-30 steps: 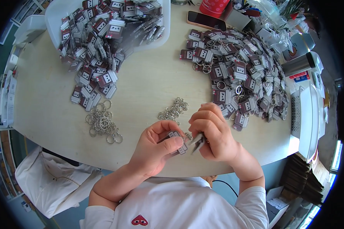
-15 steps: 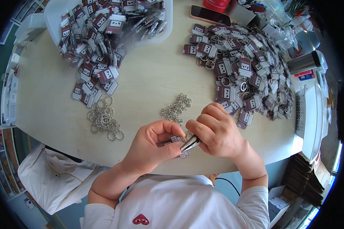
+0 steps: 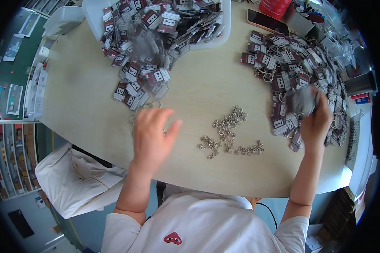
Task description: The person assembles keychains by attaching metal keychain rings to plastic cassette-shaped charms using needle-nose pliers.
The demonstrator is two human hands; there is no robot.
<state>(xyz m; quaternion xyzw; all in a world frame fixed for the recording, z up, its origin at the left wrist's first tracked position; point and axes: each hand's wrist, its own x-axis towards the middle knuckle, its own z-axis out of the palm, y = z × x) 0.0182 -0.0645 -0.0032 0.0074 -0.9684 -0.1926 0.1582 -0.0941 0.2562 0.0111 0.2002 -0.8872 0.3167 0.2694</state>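
My left hand (image 3: 151,137) hovers over a pile of silver key rings (image 3: 156,103), its thumb apart from its fingers and nothing seen in it. The hand hides most of that pile. At the right, my right hand (image 3: 316,122) holds a keychain (image 3: 300,102), smeared by motion, over a large heap of finished keychains (image 3: 278,80) with brown-and-white cassette-like charms and rings. The pliers cannot be made out now. Several small silver jump rings (image 3: 228,124) lie loosely clustered between my hands.
A white bin (image 3: 226,25) at the back left overflows with flat charms (image 3: 133,69) onto the table. Behind the keychain heap lie a phone (image 3: 267,22), a red container (image 3: 275,7) and plastic bags. A dark cup (image 3: 361,84) stands at the right; white fabric (image 3: 80,181) hangs at the lower left.
My hands have parted: the left moved to the key rings, the right to the keychain heap with a keychain. The charm and pliers are gone from the middle. The view has shifted left.
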